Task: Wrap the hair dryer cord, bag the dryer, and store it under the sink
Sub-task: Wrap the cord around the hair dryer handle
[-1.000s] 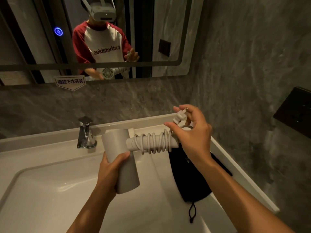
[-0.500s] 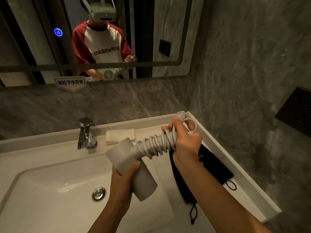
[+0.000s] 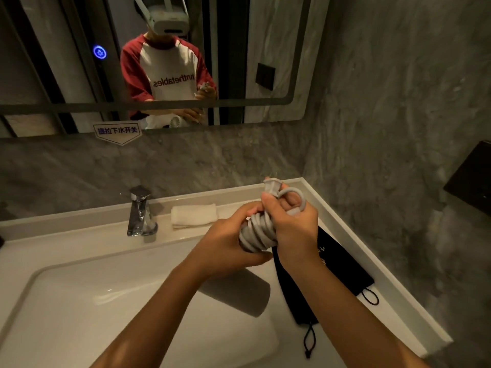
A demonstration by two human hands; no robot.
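Note:
The white hair dryer (image 3: 239,290) hangs barrel-down over the sink, its handle pointing up between my hands. The grey cord (image 3: 259,232) is coiled tightly round the handle. My left hand (image 3: 225,245) grips the coiled handle from the left. My right hand (image 3: 291,221) is closed on the upper end of the coil, with a last loop of cord and the plug (image 3: 272,187) sticking out above my fingers. The black drawstring bag (image 3: 332,274) lies flat on the counter to the right, under my right forearm.
A white basin (image 3: 66,301) fills the lower left, with a chrome faucet (image 3: 140,213) behind it and a folded white towel (image 3: 194,215) beside that. A mirror hangs above. The grey stone wall on the right carries a dark box (image 3: 473,179).
My left hand slid from the dryer's barrel up to the coiled handle. The dryer swung so the barrel now points down. My right hand stayed on the cord end and plug.

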